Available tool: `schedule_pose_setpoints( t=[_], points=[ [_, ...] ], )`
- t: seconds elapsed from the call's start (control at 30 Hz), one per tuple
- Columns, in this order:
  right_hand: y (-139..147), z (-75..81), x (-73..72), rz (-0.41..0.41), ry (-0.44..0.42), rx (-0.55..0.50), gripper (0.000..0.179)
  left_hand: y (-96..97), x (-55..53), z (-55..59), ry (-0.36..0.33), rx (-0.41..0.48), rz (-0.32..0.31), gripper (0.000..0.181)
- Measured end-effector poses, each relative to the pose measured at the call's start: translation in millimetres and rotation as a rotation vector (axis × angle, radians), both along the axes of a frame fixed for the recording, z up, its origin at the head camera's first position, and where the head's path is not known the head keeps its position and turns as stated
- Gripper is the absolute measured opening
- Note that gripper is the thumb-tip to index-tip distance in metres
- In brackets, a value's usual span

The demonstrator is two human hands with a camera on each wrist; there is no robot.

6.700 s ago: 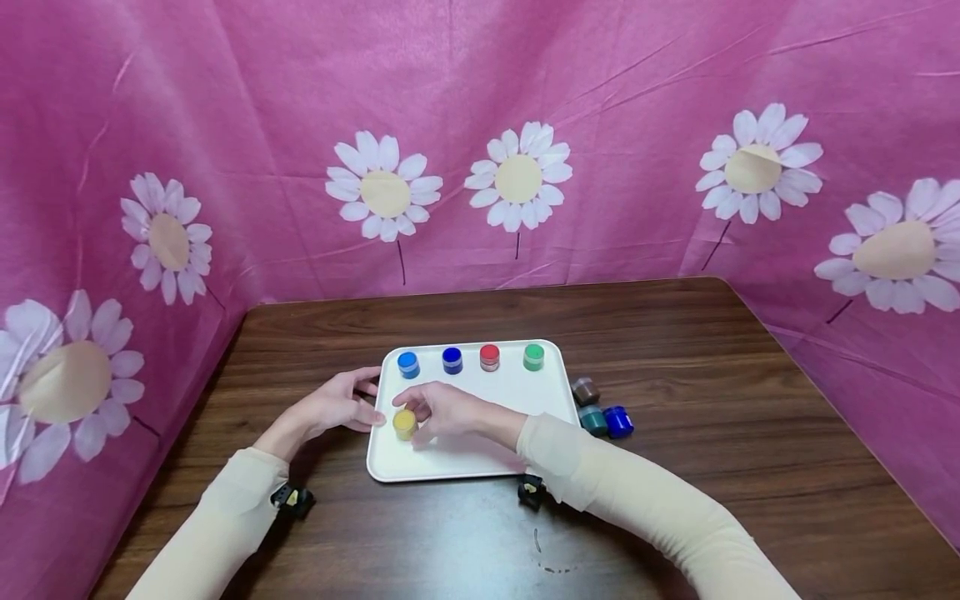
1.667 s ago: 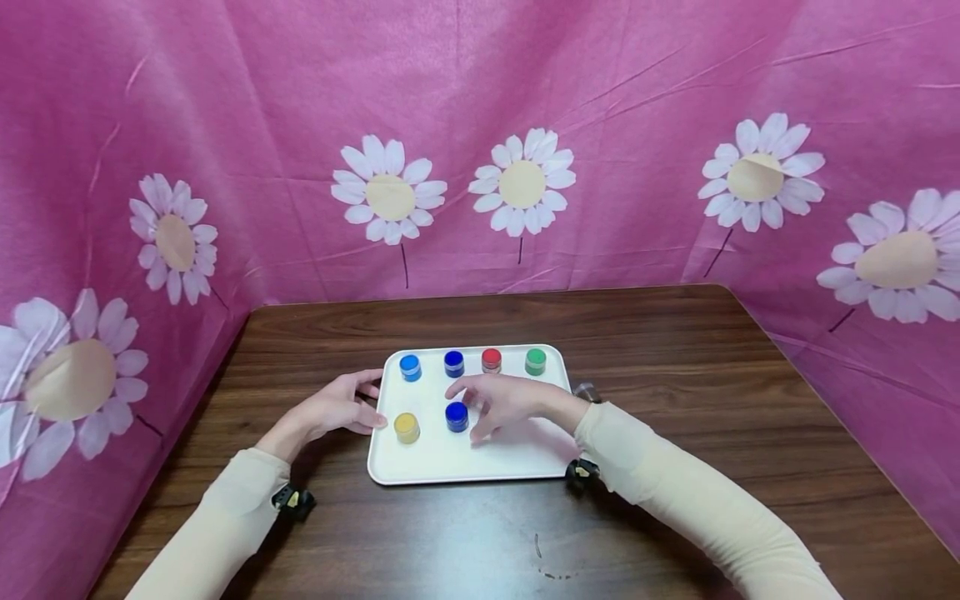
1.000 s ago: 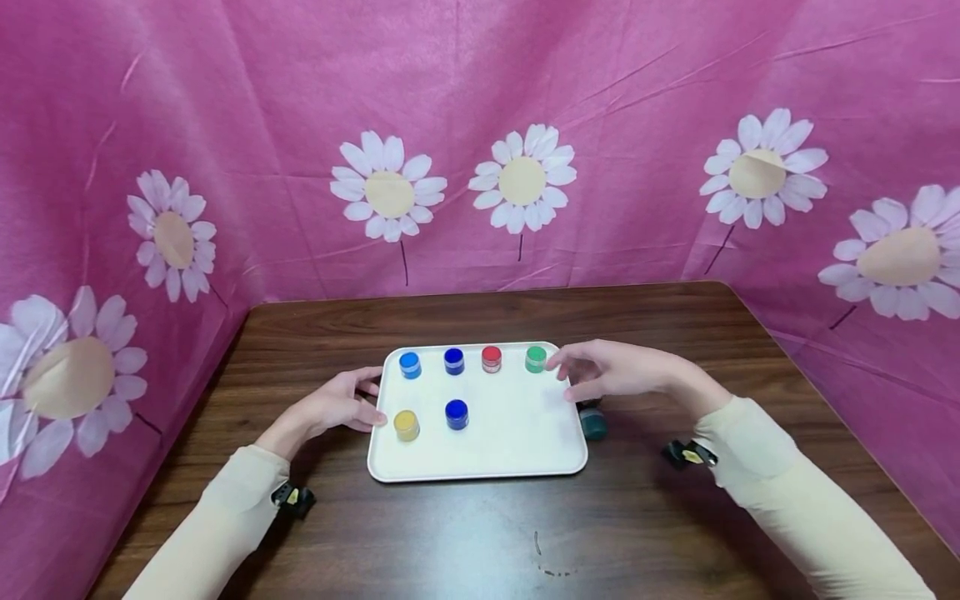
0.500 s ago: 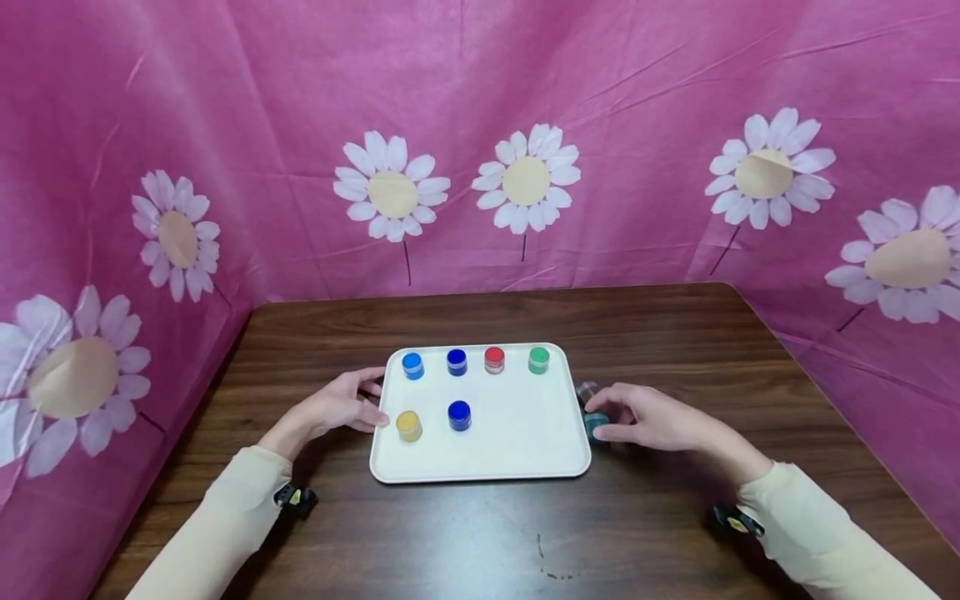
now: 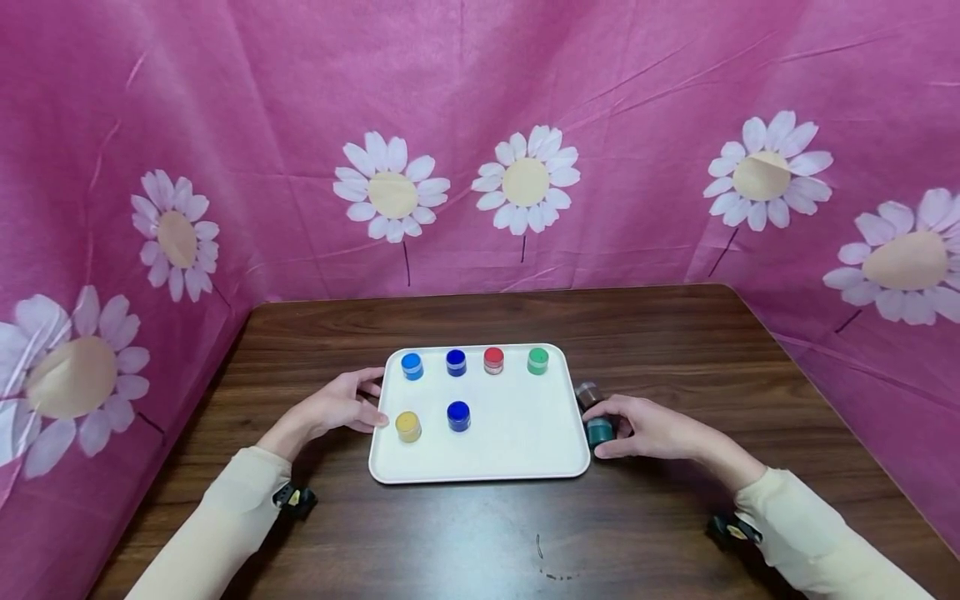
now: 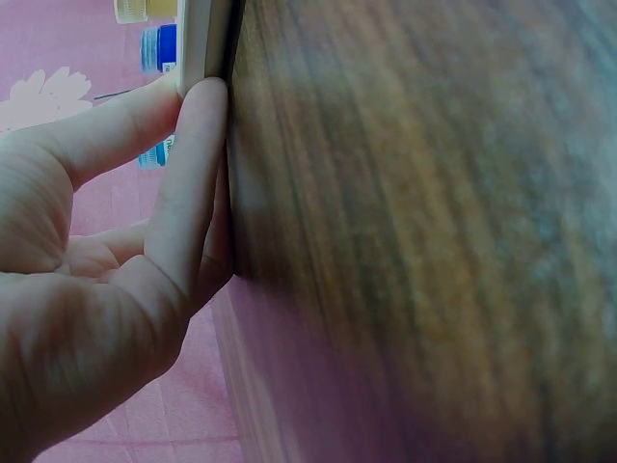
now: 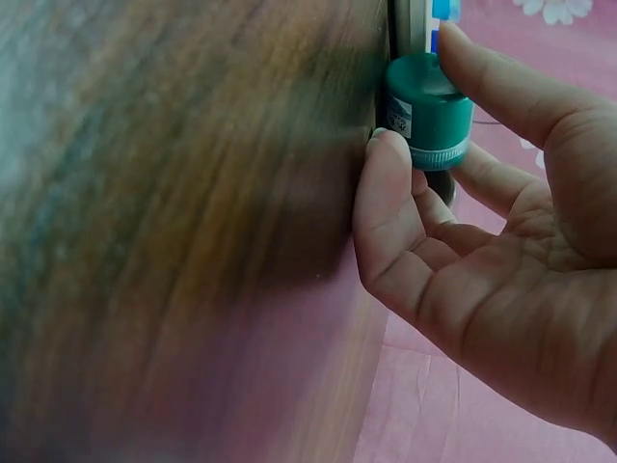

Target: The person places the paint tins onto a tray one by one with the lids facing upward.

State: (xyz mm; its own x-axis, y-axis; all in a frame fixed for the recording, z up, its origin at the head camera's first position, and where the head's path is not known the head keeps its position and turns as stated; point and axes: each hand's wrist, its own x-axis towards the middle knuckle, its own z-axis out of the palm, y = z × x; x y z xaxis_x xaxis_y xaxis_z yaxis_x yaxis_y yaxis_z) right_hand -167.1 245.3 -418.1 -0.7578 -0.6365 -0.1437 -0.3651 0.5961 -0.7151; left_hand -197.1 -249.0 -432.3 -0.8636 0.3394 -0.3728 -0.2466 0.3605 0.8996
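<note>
In the head view, my left hand [image 5: 347, 404] holds the left edge of a white tray [image 5: 487, 467], thumb on the rim. Its fingers press against the tray's side in the left wrist view. Beyond the tray's right edge, my right hand [image 5: 648, 429] has thumb and fingers around a teal paint jar [image 5: 599, 431], which lies on its side in the right wrist view. A brown paint jar [image 5: 588, 394] lies just behind it. On the tray's front row stand a yellow jar [image 5: 408, 427] and a dark blue jar [image 5: 459, 416].
Along the tray's back row stand a light blue jar [image 5: 412, 367], another dark blue jar [image 5: 456, 362], a red jar [image 5: 493, 361] and a green jar [image 5: 537, 361]. The wooden table [image 5: 337, 533] meets a pink flowered cloth [image 5: 465, 258] at its back and sides.
A dark blue jar has gone from the table at right onto the tray's front row. My right hand has left it and moved right to the teal jar. My left hand stays put.
</note>
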Motion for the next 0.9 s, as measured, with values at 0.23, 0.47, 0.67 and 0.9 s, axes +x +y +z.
schedule_pose_setpoints(
  t=[0.23, 0.47, 0.67, 0.9],
  points=[
    [-1.2, 0.1, -1.3, 0.006, -0.008, 0.029, 0.050, 0.4, 0.4, -0.3, -0.001, 0.001, 0.002, 0.091],
    [0.1, 0.2, -4.3, 0.029, -0.007, 0.040, 0.050, 0.2, 0.1, 0.8, 0.003, -0.003, -0.002, 0.091],
    [2.9, 10.5, -6.3, 0.106, -0.024, 0.061, 0.046, 1.5, -1.0, -0.4, 0.002, 0.001, 0.004, 0.092],
    [-5.5, 30.0, -12.7, 0.156, -0.048, 0.029, 0.050, 1.2, 0.8, -0.7, 0.003, -0.011, 0.006, 0.092]
  ],
)
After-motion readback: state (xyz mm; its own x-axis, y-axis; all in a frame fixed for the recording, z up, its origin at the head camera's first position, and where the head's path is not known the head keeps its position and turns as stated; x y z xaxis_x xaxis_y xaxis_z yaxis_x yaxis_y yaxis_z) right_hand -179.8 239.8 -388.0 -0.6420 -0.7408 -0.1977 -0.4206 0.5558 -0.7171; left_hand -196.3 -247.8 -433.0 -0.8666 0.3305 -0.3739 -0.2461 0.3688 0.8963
